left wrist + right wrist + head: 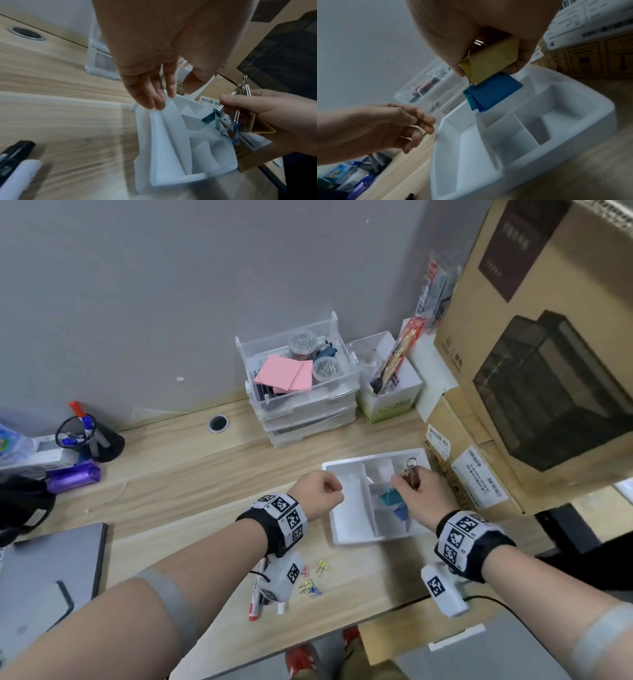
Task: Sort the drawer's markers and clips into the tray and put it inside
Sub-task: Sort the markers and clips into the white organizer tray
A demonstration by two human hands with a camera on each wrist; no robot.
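A white divided tray lies on the wooden desk. My right hand hovers over its middle compartments and pinches a bunch of binder clips by their silver handles. A yellow clip sits against the fingers, with a blue clip hanging just below it. A teal clip dangles over the tray. My left hand hangs at the tray's far left corner with relaxed fingers, holding nothing. A red marker and small coloured clips lie on the desk under my left wrist.
A clear stacked drawer unit with pink notes stands at the back. Cardboard boxes crowd the tray's right side. A grey laptop, a black pen cup and a purple bottle sit to the left.
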